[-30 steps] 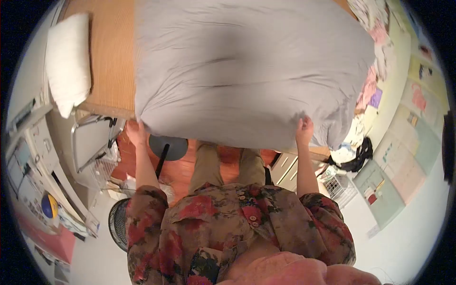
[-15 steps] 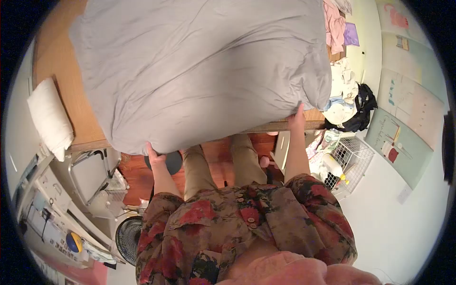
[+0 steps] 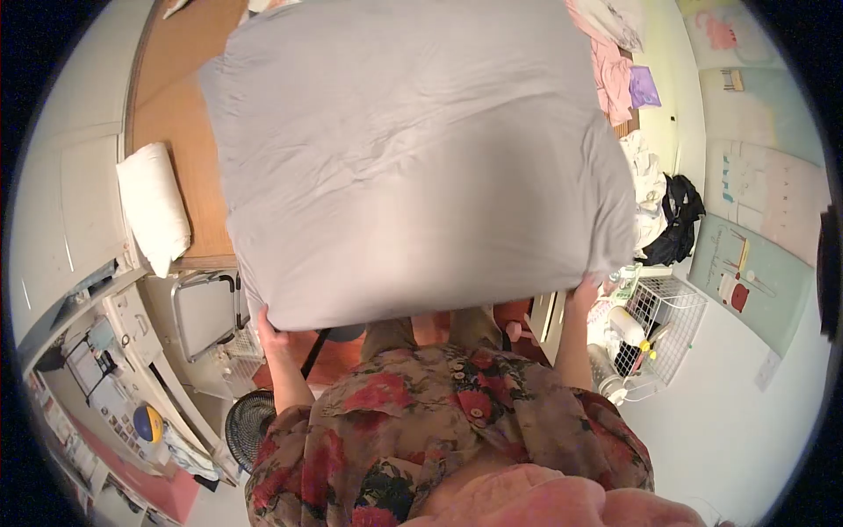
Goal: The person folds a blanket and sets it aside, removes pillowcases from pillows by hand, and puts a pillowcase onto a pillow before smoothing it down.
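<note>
A large grey duvet point(image 3: 404, 193) fills the upper middle of the view, its near edge stretched between my two hands. My left hand point(image 3: 271, 334) is closed on the near left corner. At the near right corner, my right hand point(image 3: 581, 294) grips the cloth, its fingers partly hidden underneath. The near part of the duvet is off the bed, hanging in front of my body. Wrinkles run across its middle, while the near part looks fairly smooth.
A brown mat-covered bed point(image 3: 189, 132) carries a white pillow point(image 3: 154, 208) at left. Pink clothing point(image 3: 609, 75), white clothes point(image 3: 648, 189) and a black bag point(image 3: 678, 215) lie at right. Below are a wire basket point(image 3: 667, 321), a folding chair point(image 3: 204, 312) and a fan point(image 3: 248, 430).
Both hands have drawn the duvet's near edge back toward my body, past the bed's front edge. The cloth looks flatter and tauter, and the view has shifted slightly.
</note>
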Demonstrator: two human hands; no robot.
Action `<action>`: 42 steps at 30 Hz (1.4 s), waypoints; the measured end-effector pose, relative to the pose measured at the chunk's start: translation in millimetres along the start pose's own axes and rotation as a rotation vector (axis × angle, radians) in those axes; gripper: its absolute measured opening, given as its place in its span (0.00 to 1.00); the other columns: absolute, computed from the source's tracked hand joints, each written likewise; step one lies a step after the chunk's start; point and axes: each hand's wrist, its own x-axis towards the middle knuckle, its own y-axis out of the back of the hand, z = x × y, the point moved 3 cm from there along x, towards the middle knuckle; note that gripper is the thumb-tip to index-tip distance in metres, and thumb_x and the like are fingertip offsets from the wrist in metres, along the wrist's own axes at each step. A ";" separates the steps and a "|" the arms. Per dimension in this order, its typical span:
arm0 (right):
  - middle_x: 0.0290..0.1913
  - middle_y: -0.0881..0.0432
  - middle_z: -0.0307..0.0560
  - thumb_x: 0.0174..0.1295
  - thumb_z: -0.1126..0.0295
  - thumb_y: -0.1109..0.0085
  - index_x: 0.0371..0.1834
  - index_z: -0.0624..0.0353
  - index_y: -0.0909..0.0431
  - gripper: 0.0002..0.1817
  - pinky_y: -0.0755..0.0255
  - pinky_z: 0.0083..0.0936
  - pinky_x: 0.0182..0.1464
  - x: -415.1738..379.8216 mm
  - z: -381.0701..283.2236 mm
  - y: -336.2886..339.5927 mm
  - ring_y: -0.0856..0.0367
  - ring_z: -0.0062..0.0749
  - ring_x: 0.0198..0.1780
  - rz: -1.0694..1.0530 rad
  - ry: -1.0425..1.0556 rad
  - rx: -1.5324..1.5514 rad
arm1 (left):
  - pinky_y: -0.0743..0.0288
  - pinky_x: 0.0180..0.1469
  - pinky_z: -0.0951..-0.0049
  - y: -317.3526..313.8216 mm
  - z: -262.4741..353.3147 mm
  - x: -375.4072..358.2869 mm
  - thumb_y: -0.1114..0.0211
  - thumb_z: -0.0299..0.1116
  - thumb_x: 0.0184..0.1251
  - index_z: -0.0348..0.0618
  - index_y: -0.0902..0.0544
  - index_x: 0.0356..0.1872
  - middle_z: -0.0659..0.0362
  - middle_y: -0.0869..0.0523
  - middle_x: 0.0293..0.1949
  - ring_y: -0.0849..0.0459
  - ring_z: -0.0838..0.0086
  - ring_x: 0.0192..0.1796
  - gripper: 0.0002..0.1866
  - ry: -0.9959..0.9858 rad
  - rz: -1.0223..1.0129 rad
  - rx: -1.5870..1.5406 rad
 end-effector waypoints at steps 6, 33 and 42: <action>0.54 0.26 0.53 0.63 0.66 0.48 0.59 0.64 0.34 0.22 0.25 0.41 0.48 -31.2 0.5 11.7 0.24 0.43 0.51 -0.017 -0.166 -0.015 | 0.31 0.61 0.58 42.3 15.3 -16.0 0.39 0.39 0.58 0.37 0.30 0.60 0.52 0.24 0.58 0.26 0.59 0.59 0.29 0.001 0.242 0.100; 0.21 0.29 0.42 0.66 0.50 0.49 0.35 0.60 0.30 0.21 0.38 0.26 0.17 152.0 -51.9 -296.5 0.34 0.26 0.15 -0.406 0.276 -0.506 | 0.36 0.64 0.58 -339.0 111.1 96.4 0.36 0.51 0.60 0.39 0.35 0.66 0.41 0.35 0.65 0.35 0.50 0.66 0.37 -1.417 -0.017 1.182; 0.52 0.23 0.44 0.60 0.43 0.43 0.61 0.58 0.34 0.35 0.24 0.34 0.45 137.7 3.1 -332.1 0.22 0.39 0.47 -0.413 -0.266 0.124 | 0.43 0.68 0.48 -288.3 43.1 134.7 0.39 0.58 0.59 0.51 0.42 0.70 0.45 0.46 0.71 0.45 0.51 0.71 0.42 -1.145 0.002 1.562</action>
